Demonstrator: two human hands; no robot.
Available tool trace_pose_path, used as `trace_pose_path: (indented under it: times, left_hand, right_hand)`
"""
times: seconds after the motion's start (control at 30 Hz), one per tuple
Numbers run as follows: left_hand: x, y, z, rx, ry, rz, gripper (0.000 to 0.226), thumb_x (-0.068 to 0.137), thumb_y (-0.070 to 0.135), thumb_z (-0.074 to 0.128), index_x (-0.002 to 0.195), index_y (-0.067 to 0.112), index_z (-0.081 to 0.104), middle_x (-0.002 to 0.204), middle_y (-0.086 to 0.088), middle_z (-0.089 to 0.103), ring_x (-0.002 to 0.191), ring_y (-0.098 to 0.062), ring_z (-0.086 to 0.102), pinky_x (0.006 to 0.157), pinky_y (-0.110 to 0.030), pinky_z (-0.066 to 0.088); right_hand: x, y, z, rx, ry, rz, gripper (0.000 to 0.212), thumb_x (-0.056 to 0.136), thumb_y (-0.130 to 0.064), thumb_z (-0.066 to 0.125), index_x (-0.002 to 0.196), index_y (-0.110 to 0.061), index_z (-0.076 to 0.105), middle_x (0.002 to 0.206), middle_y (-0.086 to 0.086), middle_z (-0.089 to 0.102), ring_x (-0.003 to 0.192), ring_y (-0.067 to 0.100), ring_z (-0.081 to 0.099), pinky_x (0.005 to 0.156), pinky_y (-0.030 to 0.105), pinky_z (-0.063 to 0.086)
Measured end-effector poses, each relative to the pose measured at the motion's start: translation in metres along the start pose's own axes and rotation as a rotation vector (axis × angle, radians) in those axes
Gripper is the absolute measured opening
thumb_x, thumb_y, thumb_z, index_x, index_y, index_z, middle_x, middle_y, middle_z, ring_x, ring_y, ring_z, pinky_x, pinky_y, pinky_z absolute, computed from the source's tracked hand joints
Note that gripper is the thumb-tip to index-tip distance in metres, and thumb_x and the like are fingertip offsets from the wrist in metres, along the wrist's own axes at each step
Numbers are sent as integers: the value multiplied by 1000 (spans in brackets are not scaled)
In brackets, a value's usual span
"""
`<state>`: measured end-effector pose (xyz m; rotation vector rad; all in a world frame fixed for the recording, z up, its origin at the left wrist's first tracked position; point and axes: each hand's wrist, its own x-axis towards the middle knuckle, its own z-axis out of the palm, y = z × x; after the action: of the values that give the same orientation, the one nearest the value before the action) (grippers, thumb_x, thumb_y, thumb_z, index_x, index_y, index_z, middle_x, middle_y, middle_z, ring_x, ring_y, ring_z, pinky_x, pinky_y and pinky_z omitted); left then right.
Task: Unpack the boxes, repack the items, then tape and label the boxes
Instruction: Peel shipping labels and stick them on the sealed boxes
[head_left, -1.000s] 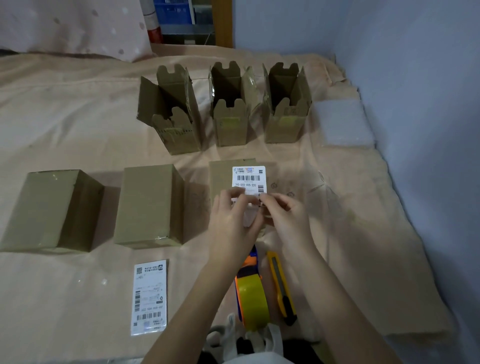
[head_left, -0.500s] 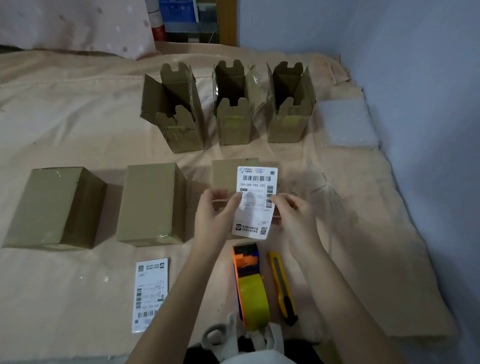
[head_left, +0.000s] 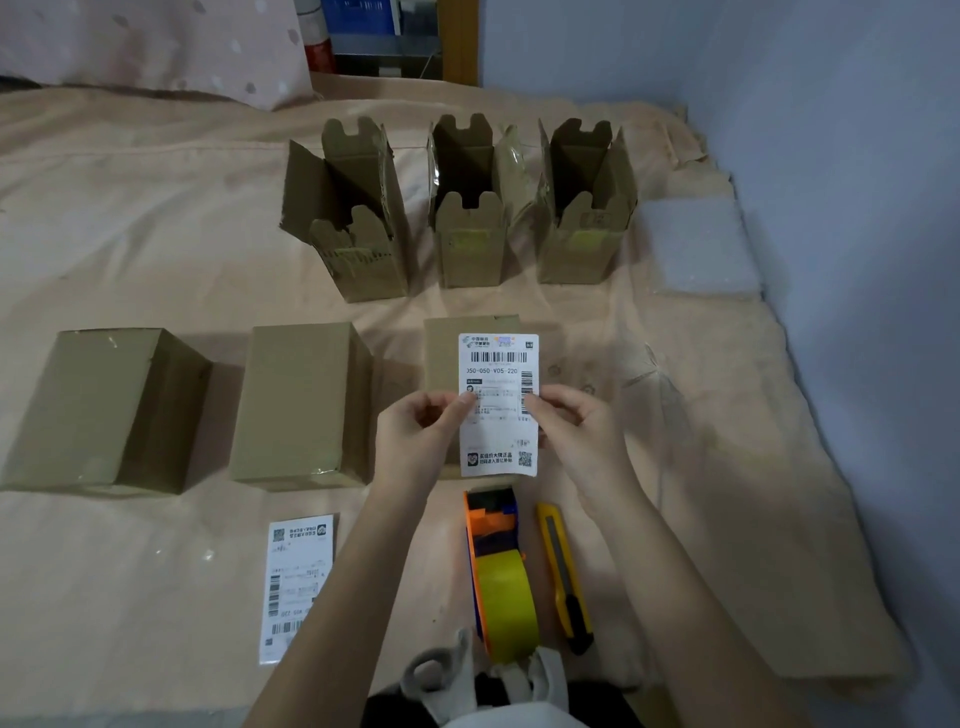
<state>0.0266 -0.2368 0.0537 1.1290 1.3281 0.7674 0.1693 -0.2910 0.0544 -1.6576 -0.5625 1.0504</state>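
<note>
A white shipping label (head_left: 498, 364) with barcodes is held flat over a closed brown box (head_left: 441, 353), the right one of three closed boxes. My left hand (head_left: 421, 436) pinches the label's left edge and my right hand (head_left: 576, 431) pinches its right edge. The middle closed box (head_left: 298, 400) and the left closed box (head_left: 104, 405) lie side by side to the left. Three opened empty boxes (head_left: 467, 208) stand in a row behind. A second label (head_left: 296, 582) lies on the cloth near my left forearm.
An orange tape dispenser with yellow tape (head_left: 498, 571) and a yellow utility knife (head_left: 563, 571) lie just below my hands. A white foam sheet (head_left: 696, 249) lies at the right by the blue wall (head_left: 857, 208). Beige cloth (head_left: 130, 208) covers the surface.
The label was curled and bunched between my fingers one second ago. Now it is unrolled flat and held by both side edges over the right closed box.
</note>
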Motion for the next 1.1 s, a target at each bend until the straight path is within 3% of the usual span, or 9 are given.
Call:
trace_pose_path:
  times: [0.07,0.17,0.3,0.4,0.47,0.57,0.7,0.9,1.1]
  left_hand:
    - [2,0,1,-1,1,-1,12,85,20,70,76,12,68,77,3,72,72,-5,68,65,-18,54]
    - [5,-1,2,-3,5,-14,12,85,20,70,79,11,69,80,0,73,76,-10,69,70,-23,56]
    - [10,-1,1,4,25,-6,11,86,21,70,79,13,69,78,4,72,69,-2,68,65,-17,55]
    - [17,0,1,12,65,-7,12,86,21,69,78,13,68,76,5,71,64,1,66,60,-14,53]
    - [22,0,1,43,82,-10,14,87,23,68,77,13,69,73,5,70,62,1,65,59,-16,53]
    - [32,-4,1,112,112,-38,18,88,28,67,77,13,69,73,5,69,69,-9,67,69,-31,56]
    - [44,-10,1,254,140,-34,21,87,36,66,78,17,69,76,4,69,74,-17,68,73,-47,57]
    - [57,-20,2,360,158,-21,24,85,44,65,85,20,71,91,-2,68,76,-16,66,67,-43,57]
    - [63,-31,3,383,148,-6,24,83,47,65,81,24,70,93,-4,67,77,-15,66,64,-39,56]
  right_hand:
    - [2,2,0,-54,21,-43,16,89,-10,65,104,-10,71,94,-3,72,81,0,66,65,13,50]
    - [5,5,0,-88,11,-75,19,89,-6,64,107,-10,71,97,-4,72,88,4,67,70,16,52]
    - [8,5,4,-163,1,-129,22,89,-6,63,109,-13,70,98,-6,71,92,4,66,75,14,51]
    - [15,3,7,-163,22,-112,31,88,-9,66,114,-25,60,92,-11,67,83,-7,60,67,3,44]
    - [22,2,8,-160,46,-82,33,87,-11,68,119,-18,61,96,-5,67,84,-6,59,65,4,44]
    - [31,2,10,-156,52,-66,21,87,-9,68,107,-7,68,103,6,70,87,3,64,67,9,48]
    - [40,4,13,-172,56,-21,9,84,-11,72,87,-15,64,93,6,71,84,13,67,66,16,50]
    - [48,6,18,-232,110,-4,23,79,-13,76,75,-18,54,81,3,68,76,15,66,68,28,52]
    - [51,11,18,-260,120,-12,25,79,-13,77,73,-19,53,75,-3,64,71,12,63,63,23,50]
